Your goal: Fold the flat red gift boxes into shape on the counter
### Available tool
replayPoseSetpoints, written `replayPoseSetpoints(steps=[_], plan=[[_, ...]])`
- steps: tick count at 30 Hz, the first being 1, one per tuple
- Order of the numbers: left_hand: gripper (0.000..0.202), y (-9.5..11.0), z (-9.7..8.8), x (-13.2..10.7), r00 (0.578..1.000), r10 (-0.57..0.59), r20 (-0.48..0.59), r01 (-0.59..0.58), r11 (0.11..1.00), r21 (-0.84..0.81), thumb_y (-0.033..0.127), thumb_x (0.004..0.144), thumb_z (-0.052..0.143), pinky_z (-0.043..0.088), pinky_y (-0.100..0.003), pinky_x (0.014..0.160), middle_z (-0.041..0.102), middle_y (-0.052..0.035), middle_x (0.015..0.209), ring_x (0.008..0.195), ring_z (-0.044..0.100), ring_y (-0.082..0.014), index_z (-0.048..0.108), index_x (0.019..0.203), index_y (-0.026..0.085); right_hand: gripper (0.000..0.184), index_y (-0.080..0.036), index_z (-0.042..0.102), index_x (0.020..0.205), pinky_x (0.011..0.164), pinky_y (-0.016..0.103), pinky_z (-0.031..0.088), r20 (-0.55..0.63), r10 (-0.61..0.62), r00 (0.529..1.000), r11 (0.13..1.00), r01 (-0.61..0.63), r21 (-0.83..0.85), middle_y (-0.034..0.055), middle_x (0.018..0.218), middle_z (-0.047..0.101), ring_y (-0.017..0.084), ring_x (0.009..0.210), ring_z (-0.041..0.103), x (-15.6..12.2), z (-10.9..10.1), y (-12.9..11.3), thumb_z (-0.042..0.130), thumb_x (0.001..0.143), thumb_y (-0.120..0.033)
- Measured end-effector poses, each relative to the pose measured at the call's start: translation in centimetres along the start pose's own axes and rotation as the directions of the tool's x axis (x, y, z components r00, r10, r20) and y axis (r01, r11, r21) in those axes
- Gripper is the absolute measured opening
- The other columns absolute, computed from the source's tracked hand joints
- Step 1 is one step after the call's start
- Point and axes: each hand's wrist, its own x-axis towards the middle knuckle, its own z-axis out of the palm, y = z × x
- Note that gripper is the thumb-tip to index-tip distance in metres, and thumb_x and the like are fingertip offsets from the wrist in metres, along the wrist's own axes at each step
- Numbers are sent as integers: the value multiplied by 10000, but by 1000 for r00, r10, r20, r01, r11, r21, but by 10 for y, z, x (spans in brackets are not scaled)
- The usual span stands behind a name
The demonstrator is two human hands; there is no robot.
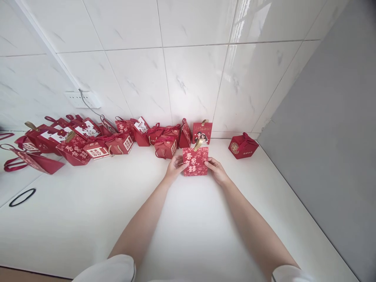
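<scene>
A small red gift box (195,161) with white characters and a gold handle stands upright on the white table (123,203). My left hand (174,167) grips its left side and my right hand (216,170) grips its right side. Just behind it stands another red box (202,133) with a cartoon couple printed on it.
Several red gift boxes (88,141) with ribbons and handles lie in a row along the tiled wall, from far left to centre. One lone red box (243,145) sits at the right, near a grey panel (329,129). A wall socket (84,99) and a black ring (22,197) are at left.
</scene>
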Motion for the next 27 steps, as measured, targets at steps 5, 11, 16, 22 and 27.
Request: replayPoseSetpoints(steps=[5,11,16,22,27], plan=[[499,8,-11,2,991,-100,85,101,995,-7,324,671,808,403,-453,1075,661,-117,1190,1129,602,-253,637,1103,143,261,-235,623,871,927,356,454,57,-11,998,998,7,56,12,1063,679,201,969,614,-1,2,-1,679,791,-477],[456,10,-9,0,994,-94,54,95,995,-17,360,692,790,429,-433,1041,684,-88,1154,1089,617,-243,669,1081,154,226,-238,608,881,884,310,452,79,-36,996,998,32,48,-2,991,655,171,919,589,-2,6,-2,641,838,-457],[384,9,-9,-1,997,-75,25,75,997,-17,362,689,790,444,-432,1006,709,-76,1068,1030,636,-235,682,997,160,251,-235,586,833,847,305,449,64,-32,997,999,30,38,-1,977,645,169,877,572,-1,8,-1,645,827,-479],[361,8,-9,0,997,-73,16,74,997,-17,369,691,785,446,-429,993,703,-77,1038,995,636,-225,671,956,151,307,-233,569,818,845,317,450,42,-23,999,1000,22,11,4,960,645,181,877,572,-1,9,-2,643,804,-530],[460,4,-2,-1,999,-32,-19,31,996,-89,379,739,750,453,-369,960,650,-69,1144,1074,594,-196,547,1111,202,358,-215,531,719,841,307,445,-56,-59,997,998,57,-34,6,925,631,179,877,562,4,13,5,650,785,-546]])
